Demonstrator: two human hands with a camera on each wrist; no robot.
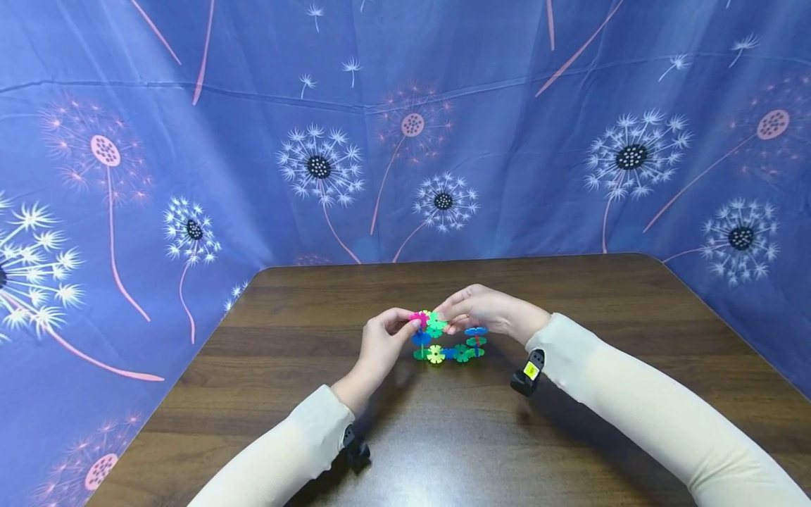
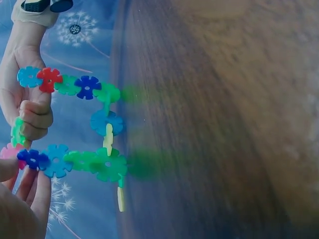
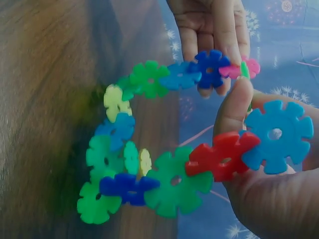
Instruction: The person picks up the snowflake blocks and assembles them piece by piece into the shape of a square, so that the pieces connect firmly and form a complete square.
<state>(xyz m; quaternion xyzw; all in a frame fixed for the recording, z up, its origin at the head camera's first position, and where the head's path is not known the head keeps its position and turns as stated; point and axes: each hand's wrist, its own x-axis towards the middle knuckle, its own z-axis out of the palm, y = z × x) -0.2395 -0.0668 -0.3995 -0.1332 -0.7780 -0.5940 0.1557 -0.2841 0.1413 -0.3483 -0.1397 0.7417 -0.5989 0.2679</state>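
Observation:
Interlocking snowflake discs form an upright open frame, its base on the table and a column rising at each side. My left hand pinches the top of the left column, where a pink disc joins a dark blue disc. My right hand reaches over the right column and pinches a green disc, edge-on in the right wrist view, against the pink one. A light blue disc tops the right column above a red disc, right by my right palm.
The dark wooden table has its far edge behind the frame. A blue curtain with dandelion prints hangs beyond it. Black wrist cameras sit under both cream sleeves.

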